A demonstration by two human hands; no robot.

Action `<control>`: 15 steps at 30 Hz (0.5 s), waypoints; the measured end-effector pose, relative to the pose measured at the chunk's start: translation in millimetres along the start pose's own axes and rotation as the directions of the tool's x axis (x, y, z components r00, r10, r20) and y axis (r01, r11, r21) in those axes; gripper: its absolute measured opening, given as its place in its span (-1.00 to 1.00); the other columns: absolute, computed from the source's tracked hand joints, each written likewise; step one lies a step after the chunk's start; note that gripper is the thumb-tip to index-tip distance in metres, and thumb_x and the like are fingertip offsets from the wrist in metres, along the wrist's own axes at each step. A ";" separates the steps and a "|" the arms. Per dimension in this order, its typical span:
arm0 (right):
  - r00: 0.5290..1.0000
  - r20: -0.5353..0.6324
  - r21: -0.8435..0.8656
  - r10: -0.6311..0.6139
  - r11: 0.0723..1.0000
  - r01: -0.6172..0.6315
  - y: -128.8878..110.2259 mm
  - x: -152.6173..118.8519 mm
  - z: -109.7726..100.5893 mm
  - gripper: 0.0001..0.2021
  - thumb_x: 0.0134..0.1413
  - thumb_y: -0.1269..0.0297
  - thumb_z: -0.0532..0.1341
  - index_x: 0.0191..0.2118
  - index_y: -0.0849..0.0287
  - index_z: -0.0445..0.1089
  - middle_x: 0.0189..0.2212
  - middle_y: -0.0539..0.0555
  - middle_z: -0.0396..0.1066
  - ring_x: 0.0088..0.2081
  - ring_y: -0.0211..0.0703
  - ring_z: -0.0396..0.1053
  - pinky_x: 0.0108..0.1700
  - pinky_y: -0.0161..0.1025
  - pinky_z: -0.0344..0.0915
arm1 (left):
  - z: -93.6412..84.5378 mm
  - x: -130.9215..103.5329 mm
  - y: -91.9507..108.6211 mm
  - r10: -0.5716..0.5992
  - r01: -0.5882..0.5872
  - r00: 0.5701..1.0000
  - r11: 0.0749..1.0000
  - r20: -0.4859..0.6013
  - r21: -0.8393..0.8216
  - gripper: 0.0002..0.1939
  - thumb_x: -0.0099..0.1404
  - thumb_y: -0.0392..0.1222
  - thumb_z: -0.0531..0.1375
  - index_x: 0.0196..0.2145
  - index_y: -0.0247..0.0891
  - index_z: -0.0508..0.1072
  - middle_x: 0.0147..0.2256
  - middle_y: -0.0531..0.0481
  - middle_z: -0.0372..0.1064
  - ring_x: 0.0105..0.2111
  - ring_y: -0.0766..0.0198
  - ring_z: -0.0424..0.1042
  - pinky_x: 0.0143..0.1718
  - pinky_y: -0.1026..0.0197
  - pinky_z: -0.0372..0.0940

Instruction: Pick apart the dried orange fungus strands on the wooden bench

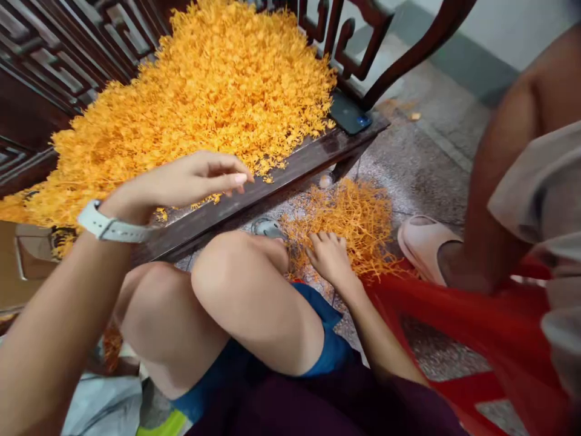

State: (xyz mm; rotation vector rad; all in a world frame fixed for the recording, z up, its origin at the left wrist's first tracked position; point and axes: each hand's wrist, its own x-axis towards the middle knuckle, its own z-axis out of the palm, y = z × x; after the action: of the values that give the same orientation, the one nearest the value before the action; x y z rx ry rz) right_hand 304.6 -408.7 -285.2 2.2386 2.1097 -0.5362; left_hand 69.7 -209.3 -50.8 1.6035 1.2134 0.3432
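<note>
A big heap of orange, frilly pieces (213, 79) lies on a dark wooden bench (308, 160). My left hand (204, 180), with a pale watch on the wrist, is over the heap's front edge. Its thumb and fingers come together, and anything between them is too small to make out. Lower down on the right, my right hand (330, 257) is at the near edge of a loose pile of thin orange strands (356, 221) on the floor. Its fingers are a little apart, with nothing visible in them.
A dark phone (348, 113) rests at the bench's right end, by the carved armrest. At the right are a person's bare leg and a pink slipper (422, 245), beside a red plastic stool (454, 303). A cardboard box (22, 260) stands at the left. My knees are between my arms.
</note>
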 end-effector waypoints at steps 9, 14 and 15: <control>0.935 0.328 0.151 -0.136 0.984 0.090 -14.6 108.3 98.2 -0.56 0.38 0.26 0.14 0.27 0.34 0.37 0.22 0.47 0.30 0.25 0.30 0.24 0.21 0.01 0.17 | 5.0 -30.1 -74.3 0.218 -0.261 0.963 0.895 0.156 0.362 -0.92 0.32 -0.09 0.32 -0.29 0.00 0.66 -0.30 -0.06 0.58 -0.22 0.03 0.55 -0.23 0.16 0.35; 0.933 0.361 0.080 -0.002 0.996 -0.029 8.8 90.6 132.1 -0.39 0.29 0.18 0.23 0.39 0.29 0.26 0.51 0.54 -0.20 0.45 0.60 -0.15 0.33 0.30 -0.06 | -17.7 -36.4 -80.0 0.335 -0.366 0.928 0.736 0.164 0.569 -0.74 0.49 0.02 0.13 -0.16 0.01 0.63 -0.27 0.03 0.62 -0.33 0.10 0.55 -0.29 0.12 0.26; 0.939 0.343 0.092 -0.004 0.995 -0.029 10.1 88.8 136.0 -0.40 0.31 0.16 0.21 0.39 0.27 0.27 0.52 0.52 -0.22 0.46 0.60 -0.19 0.34 0.31 -0.09 | -20.3 -37.7 -81.8 0.333 -0.372 0.926 0.723 0.178 0.582 -0.73 0.49 0.02 0.13 -0.14 -0.01 0.63 -0.25 0.03 0.63 -0.33 0.09 0.55 -0.29 0.10 0.25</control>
State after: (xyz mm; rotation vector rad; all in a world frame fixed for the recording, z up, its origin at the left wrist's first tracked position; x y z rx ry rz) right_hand 285.2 -357.3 -438.4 2.0172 1.9288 -0.9667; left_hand -5.0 -234.3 -99.0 2.4097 1.0100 0.1355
